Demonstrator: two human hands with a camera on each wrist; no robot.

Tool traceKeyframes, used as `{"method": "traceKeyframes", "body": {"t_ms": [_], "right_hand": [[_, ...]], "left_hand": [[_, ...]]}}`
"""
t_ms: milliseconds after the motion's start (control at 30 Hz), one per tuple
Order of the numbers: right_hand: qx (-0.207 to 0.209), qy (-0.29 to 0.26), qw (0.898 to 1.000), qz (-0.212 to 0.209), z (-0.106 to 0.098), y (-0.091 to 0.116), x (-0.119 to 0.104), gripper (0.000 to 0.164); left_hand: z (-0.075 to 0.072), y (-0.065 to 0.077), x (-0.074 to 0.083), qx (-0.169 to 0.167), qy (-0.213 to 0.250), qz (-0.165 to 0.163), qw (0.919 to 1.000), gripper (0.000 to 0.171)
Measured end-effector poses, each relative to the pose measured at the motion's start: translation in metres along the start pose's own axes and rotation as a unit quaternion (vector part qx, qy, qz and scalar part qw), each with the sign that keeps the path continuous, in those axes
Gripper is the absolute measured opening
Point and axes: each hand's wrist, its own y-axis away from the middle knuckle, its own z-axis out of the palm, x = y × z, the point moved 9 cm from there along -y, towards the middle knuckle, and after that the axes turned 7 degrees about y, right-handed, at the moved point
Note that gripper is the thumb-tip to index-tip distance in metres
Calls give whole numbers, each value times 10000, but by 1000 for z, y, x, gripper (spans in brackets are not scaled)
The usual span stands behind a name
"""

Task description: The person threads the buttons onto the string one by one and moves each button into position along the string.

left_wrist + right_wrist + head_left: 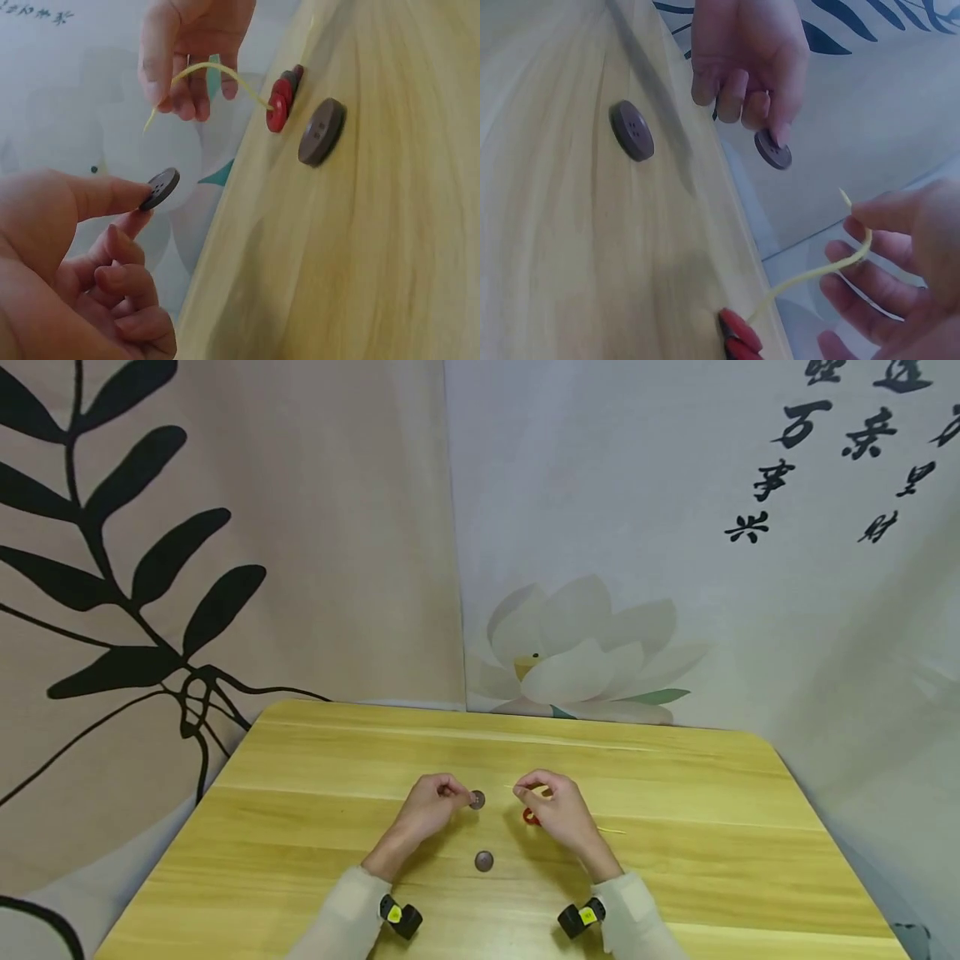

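Between thumb and forefinger, my left hand [432, 806] pinches a dark brown button [160, 188] with several holes, held up above the table. Across from it my right hand [558, 810] pinches a yellow string [821, 270] near its end, and a short tip sticks out past the fingers. The string droops in a curve to red buttons [278, 111] threaded on it, with darker ones behind them, lying on the wood. A second brown button [483, 861] lies flat on the table between the forearms. The held button and the string tip are apart.
The wooden table [300, 843] extends to a curtain [360, 527] with printed leaves, a lotus and writing at its back. The string's other end [611, 831] lies on the table right of the right wrist. Each wrist wears a small black camera [401, 918].
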Motion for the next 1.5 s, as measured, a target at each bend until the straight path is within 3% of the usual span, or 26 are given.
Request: {"method": "traceKeyframes", "body": {"t_ms": [600,1500], "right_hand": [[250,32,9994,-256,-5,4,-15,4],[272,135,9992,-276,2,8,-19,13]], "left_hand": [[3,-8,12,466,332,2,9984,11],[19,-5,20,316,358,190,9987,11]]}}
